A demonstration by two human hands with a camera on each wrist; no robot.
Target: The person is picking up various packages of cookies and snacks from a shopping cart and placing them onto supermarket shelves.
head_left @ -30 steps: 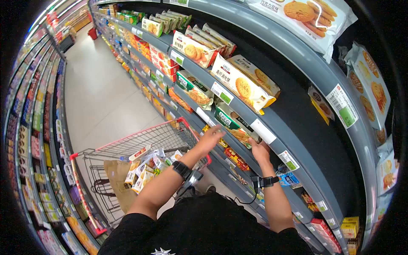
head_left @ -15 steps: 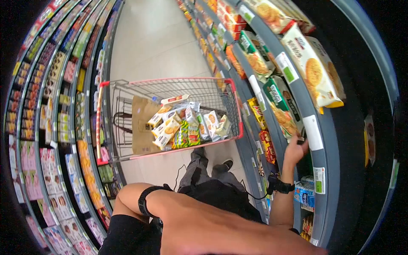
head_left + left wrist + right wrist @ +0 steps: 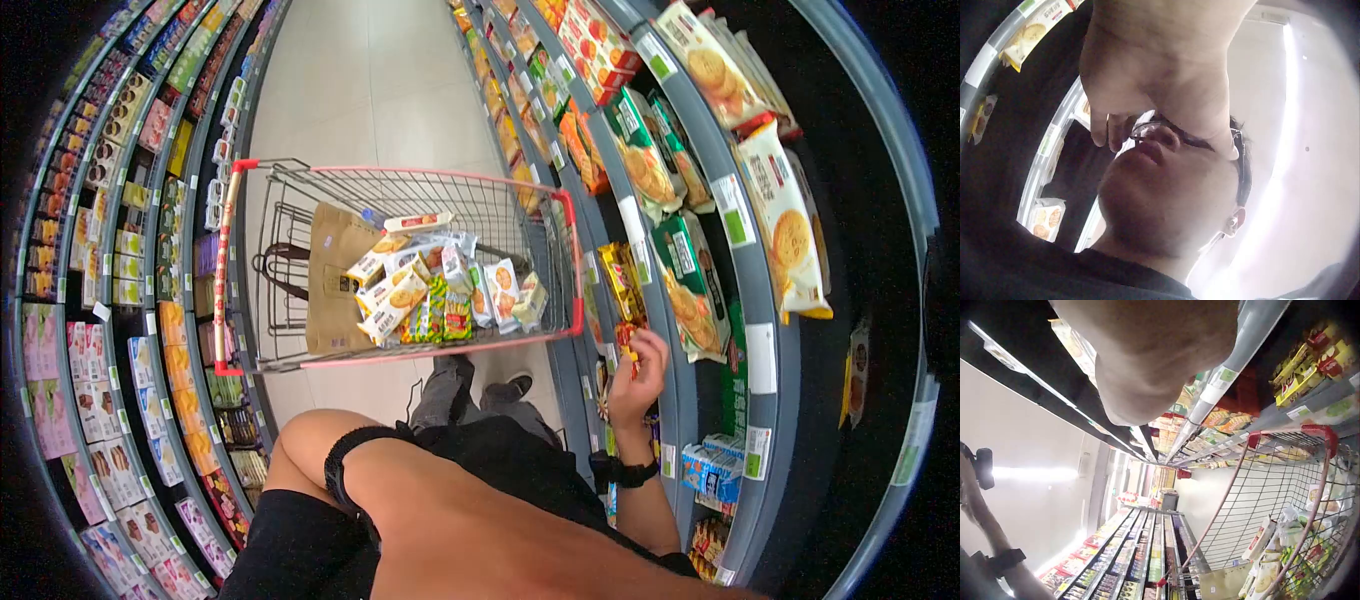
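My right hand hovers at a lower shelf beside yellow and red snack packets, fingers curled; whether it holds anything is unclear. Just right of it, one shelf up, a green biscuit packet stands. In the right wrist view only the back of that hand shows, blurred. My left forearm is raised across the bottom of the head view, its hand out of sight there. In the left wrist view the left hand is at my head, fingers curled on the glasses.
A red-rimmed wire shopping cart stands ahead, holding a brown paper bag and several snack packets. Stocked shelves line the left of the aisle, biscuit shelves the right. Blue boxes sit low on the right.
My left hand left the shelf and rose to my head. My right hand came off the green biscuit packet and dropped to the shelf below. The view tilted down toward the cart.
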